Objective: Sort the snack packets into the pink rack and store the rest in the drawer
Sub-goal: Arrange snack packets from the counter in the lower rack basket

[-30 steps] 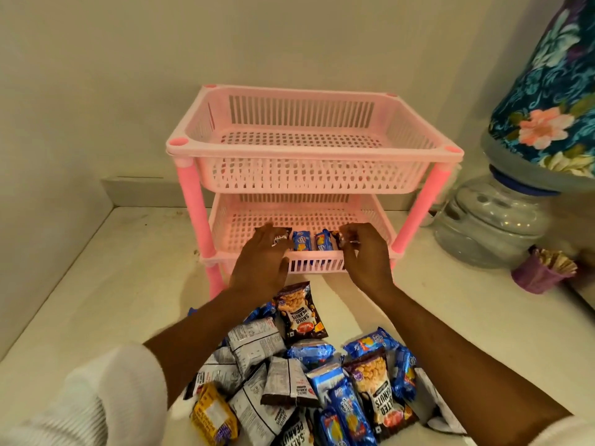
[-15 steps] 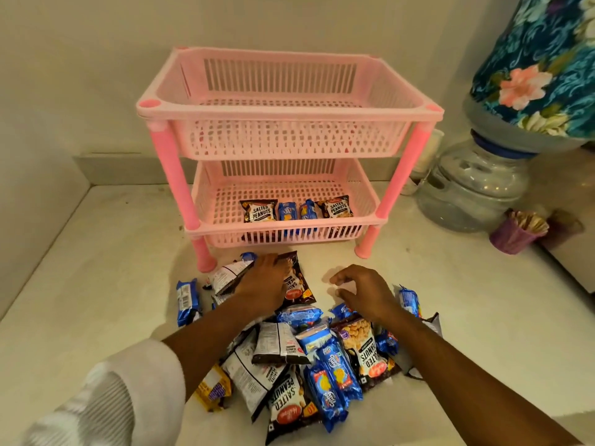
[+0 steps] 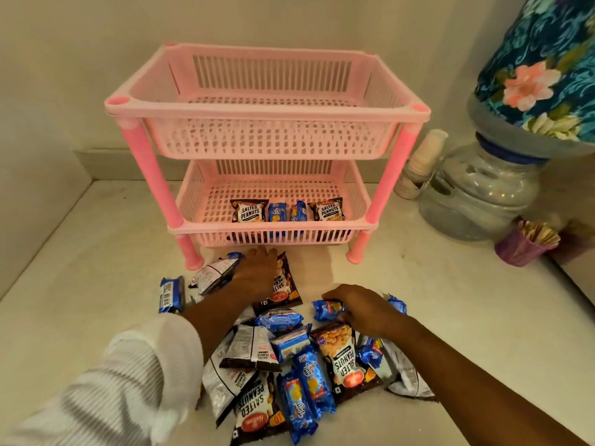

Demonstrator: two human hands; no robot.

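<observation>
The pink rack (image 3: 267,109) stands on a white counter against the back wall. Its top tier holds nothing. Along the front of its lower tier (image 3: 193,201) stand two salted peanuts packets (image 3: 248,210) and two blue biscuit packets (image 3: 277,212). A pile of peanut and biscuit packets (image 3: 289,365) lies in front of the rack. My left hand (image 3: 257,272) is pressed over a salted peanuts packet (image 3: 286,286) at the far edge of the pile. My right hand (image 3: 360,307) curls around a blue biscuit packet (image 3: 326,310). No drawer is visible.
A water jar (image 3: 483,194) under a floral cover stands at the right, with stacked paper cups (image 3: 421,162) beside it. A purple cup of sticks (image 3: 521,246) sits in front of the jar. One blue packet (image 3: 170,294) lies apart at the left. Walls close the left and back.
Both hands left the lower tier, where the four packets now stand, and came down onto the pile. In the last half second the right hand closed on a blue packet.
</observation>
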